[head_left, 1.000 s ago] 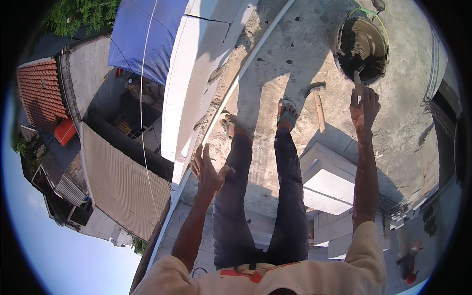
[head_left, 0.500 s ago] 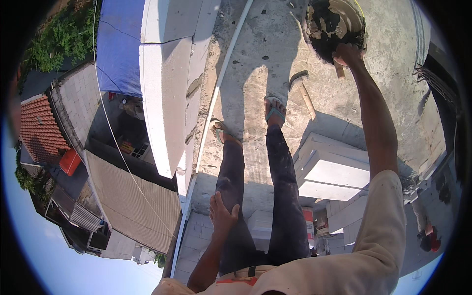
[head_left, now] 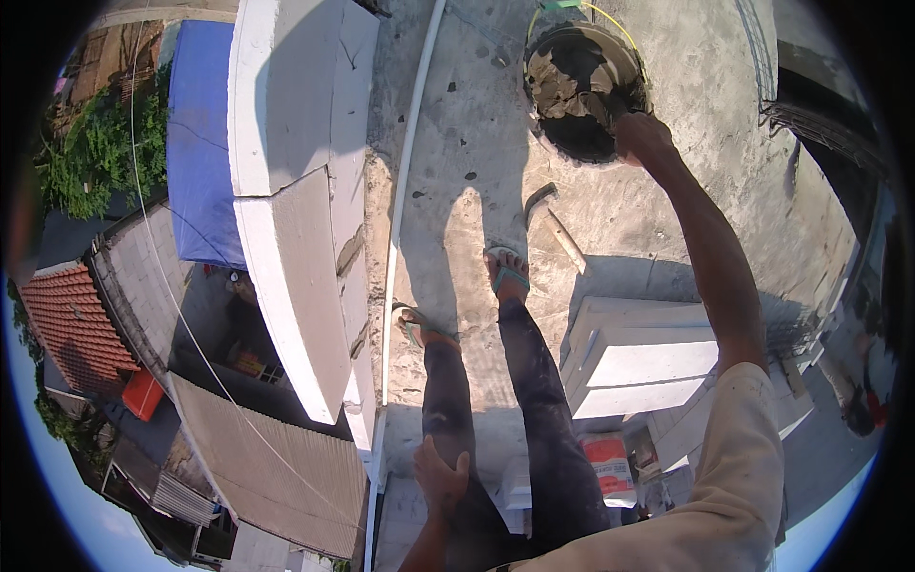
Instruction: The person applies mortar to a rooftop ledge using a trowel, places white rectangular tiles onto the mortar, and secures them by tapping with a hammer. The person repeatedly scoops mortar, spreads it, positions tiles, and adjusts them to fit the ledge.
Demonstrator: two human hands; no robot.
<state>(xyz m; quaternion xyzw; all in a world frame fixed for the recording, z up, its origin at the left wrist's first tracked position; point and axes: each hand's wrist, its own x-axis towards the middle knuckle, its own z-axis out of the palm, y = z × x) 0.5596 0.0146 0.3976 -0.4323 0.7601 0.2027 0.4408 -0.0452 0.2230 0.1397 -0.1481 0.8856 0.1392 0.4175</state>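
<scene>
My right hand (head_left: 643,138) is closed around the handle of a trowel at the near right rim of a round bucket (head_left: 640,93). The trowel's blade (head_left: 599,107) reaches into wet grey mortar (head_left: 558,81), and most of it is hard to make out there. Mortar is heaped toward the bucket's far left side, with dark shadow over the near part. My left hand (head_left: 441,477) lies on my left thigh, fingers stretched out and holding nothing.
A hammer (head_left: 569,243) with a wooden handle lies on the concrete floor near my right foot. White blocks (head_left: 643,357) are stacked at right, by a red and white bag (head_left: 608,467). Along the left runs a low white block wall (head_left: 286,257), dropping to roofs beyond, with a pale pipe (head_left: 410,162) beside it.
My view has tilted forward, so the bucket sits lower and further left in it. My right hand has shifted right along the bucket's rim, and the trowel's wooden handle end no longer shows.
</scene>
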